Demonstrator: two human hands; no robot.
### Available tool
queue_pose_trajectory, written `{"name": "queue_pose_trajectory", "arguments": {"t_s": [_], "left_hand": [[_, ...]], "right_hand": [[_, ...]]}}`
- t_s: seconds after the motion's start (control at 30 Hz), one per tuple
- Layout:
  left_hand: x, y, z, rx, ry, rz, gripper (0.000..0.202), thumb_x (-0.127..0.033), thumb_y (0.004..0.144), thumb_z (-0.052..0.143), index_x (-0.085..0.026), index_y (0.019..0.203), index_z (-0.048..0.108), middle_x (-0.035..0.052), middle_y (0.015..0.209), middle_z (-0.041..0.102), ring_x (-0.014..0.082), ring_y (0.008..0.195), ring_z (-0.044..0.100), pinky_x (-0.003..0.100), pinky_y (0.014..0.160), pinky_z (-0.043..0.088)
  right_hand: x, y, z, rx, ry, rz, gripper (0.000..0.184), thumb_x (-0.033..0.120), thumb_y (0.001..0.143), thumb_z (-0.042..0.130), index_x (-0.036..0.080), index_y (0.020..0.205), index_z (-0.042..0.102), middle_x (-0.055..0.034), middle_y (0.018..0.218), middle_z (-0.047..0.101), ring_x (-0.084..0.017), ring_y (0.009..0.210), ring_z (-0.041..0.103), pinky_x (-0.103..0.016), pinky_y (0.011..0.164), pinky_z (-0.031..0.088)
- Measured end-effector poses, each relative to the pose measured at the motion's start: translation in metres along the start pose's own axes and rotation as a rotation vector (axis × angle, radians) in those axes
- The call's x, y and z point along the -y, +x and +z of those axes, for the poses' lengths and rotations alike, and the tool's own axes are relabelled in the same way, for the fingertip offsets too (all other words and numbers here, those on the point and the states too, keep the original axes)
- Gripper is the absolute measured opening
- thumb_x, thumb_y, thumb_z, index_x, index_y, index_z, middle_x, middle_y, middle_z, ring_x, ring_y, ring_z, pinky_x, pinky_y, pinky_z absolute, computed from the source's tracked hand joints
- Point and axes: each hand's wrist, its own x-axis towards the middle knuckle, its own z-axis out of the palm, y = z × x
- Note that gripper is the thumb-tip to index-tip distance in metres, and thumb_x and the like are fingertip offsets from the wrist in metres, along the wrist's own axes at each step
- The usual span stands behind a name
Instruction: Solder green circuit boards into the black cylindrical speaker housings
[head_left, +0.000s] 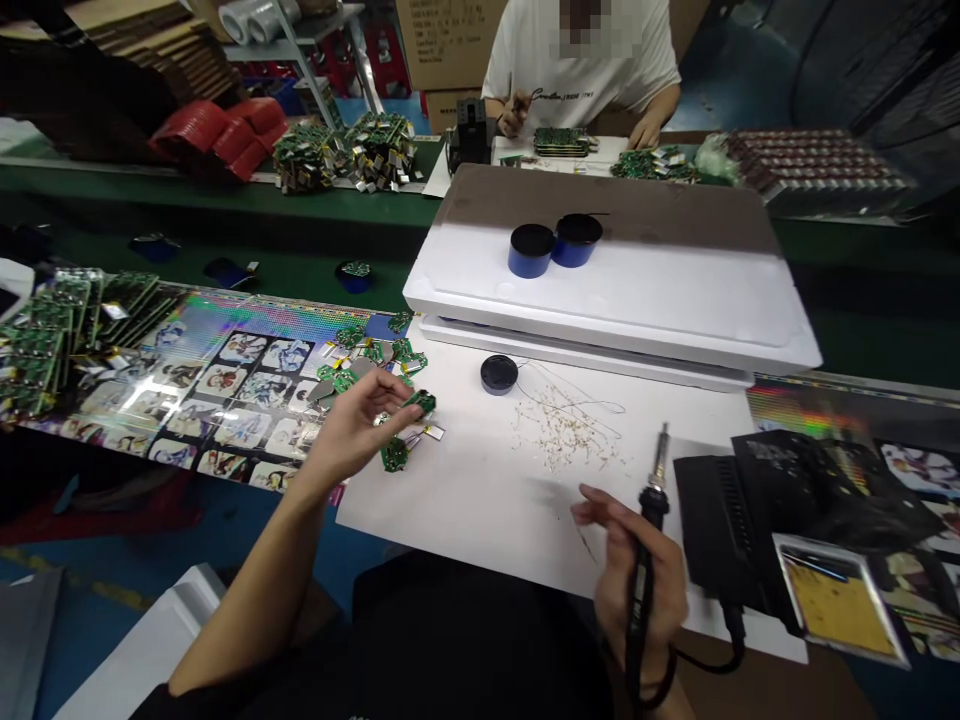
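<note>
My left hand (360, 420) pinches a small green circuit board (424, 401) between thumb and fingertips, above the left side of the white work sheet (465, 500). Just below it lies another round circuit board (394, 453) with a small silver part wired to it. Wrapped round a black soldering iron (654, 500) is my right hand (649, 580), with the metal tip pointing up and away from me. A thin, pointed thing (587, 543) shows under that hand's fingers; I cannot tell what it is. Tiny gold-coloured pieces (562, 430) are scattered on the sheet, near a black round container (499, 374) and loose thin wire.
A white foam slab (600, 310) bears two blue-and-black round cases (530, 250). At right stand a black box (712, 530) with a cable and a tray with yellow sponge (840, 605). Circuit boards (60, 340) pile up at left. Across the bench sits a person (585, 70).
</note>
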Motion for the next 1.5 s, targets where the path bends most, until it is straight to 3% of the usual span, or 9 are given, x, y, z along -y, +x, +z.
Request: {"name": "queue_pose_trajectory", "arguments": {"t_s": [0.17,0.33,0.43,0.6,0.77,0.93,1.07,1.2,1.5], "left_hand": [[-0.028,-0.009,0.083,0.234,-0.561,-0.144,0.04,-0.037,0.084,0.09,-0.021,0.1,0.058,0.0003,0.089,0.066,0.0125,0.075,0.067,0.023,0.068,0.054],[-0.038,-0.024,0.134,0.359,-0.747,-0.252,0.046,-0.045,0.084,0.09,-0.022,0.098,0.052,0.0001,0.087,0.065,0.014,0.075,0.069,0.025,0.067,0.054],[-0.034,-0.017,0.132,0.31,-0.535,-0.119,0.035,-0.045,0.092,0.081,-0.023,0.105,0.057,0.0045,0.098,0.068,0.0182,0.085,0.071,0.031,0.077,0.057],[-0.008,0.035,0.105,-0.035,0.187,0.248,0.036,-0.034,0.092,0.077,-0.024,0.123,0.061,0.0128,0.134,0.065,0.0307,0.131,0.06,0.048,0.112,0.05],[0.016,0.066,0.104,0.18,0.271,0.297,0.035,-0.031,0.091,0.077,-0.023,0.121,0.06,0.0127,0.142,0.065,0.0307,0.137,0.061,0.047,0.117,0.049],[0.002,0.03,0.123,0.486,0.114,0.389,0.019,-0.021,0.093,0.075,-0.023,0.109,0.065,0.0128,0.146,0.064,0.0278,0.138,0.062,0.042,0.115,0.051],[-0.011,-0.004,0.133,0.529,0.04,0.349,0.01,-0.024,0.094,0.076,-0.024,0.104,0.073,0.0136,0.148,0.062,0.0293,0.14,0.061,0.043,0.116,0.051],[-0.01,-0.016,0.137,0.3,-0.058,0.243,0.01,-0.034,0.096,0.076,-0.025,0.095,0.08,0.0134,0.139,0.067,0.0308,0.131,0.065,0.046,0.111,0.054],[-0.001,-0.024,0.137,0.294,-0.501,-0.206,0.035,-0.051,0.089,0.084,-0.019,0.102,0.081,0.0081,0.095,0.082,0.0213,0.087,0.075,0.033,0.082,0.061]], "right_hand": [[0.007,0.026,0.025,0.213,-0.107,-0.296,0.076,0.009,0.08,0.088,0.031,0.144,0.055,-0.0111,0.138,0.073,-0.032,0.129,0.073,-0.06,0.105,0.065],[0.009,0.04,0.03,0.231,-0.152,-0.337,0.069,0.007,0.085,0.081,0.033,0.143,0.054,-0.0099,0.134,0.074,-0.028,0.121,0.077,-0.05,0.097,0.071],[0.004,0.034,0.02,0.215,-0.158,-0.293,0.071,0.006,0.084,0.081,0.031,0.144,0.053,-0.011,0.135,0.074,-0.028,0.122,0.077,-0.047,0.095,0.072],[-0.009,0.024,0.004,0.148,-0.129,-0.199,0.071,0.005,0.083,0.081,0.029,0.143,0.053,-0.0123,0.137,0.072,-0.028,0.127,0.073,-0.052,0.103,0.067],[-0.016,0.02,-0.001,0.109,-0.099,-0.136,0.067,0.006,0.083,0.081,0.028,0.14,0.054,-0.0142,0.141,0.069,-0.029,0.133,0.07,-0.055,0.106,0.065],[-0.017,0.019,-0.008,0.067,-0.122,-0.098,0.062,0.008,0.082,0.082,0.027,0.135,0.056,-0.0128,0.138,0.07,-0.028,0.131,0.071,-0.05,0.101,0.068],[-0.02,0.016,-0.018,0.058,-0.123,-0.059,0.058,0.009,0.083,0.081,0.026,0.133,0.058,-0.0138,0.137,0.071,-0.03,0.132,0.071,-0.051,0.1,0.068],[-0.022,0.015,-0.026,0.085,-0.161,-0.034,0.057,0.011,0.085,0.081,0.025,0.135,0.058,-0.014,0.137,0.071,-0.03,0.13,0.072,-0.054,0.106,0.065],[-0.018,0.037,-0.001,0.434,-0.269,-0.217,0.049,0.01,0.093,0.071,0.029,0.137,0.062,-0.0096,0.137,0.074,-0.028,0.126,0.071,-0.051,0.103,0.065]]}}
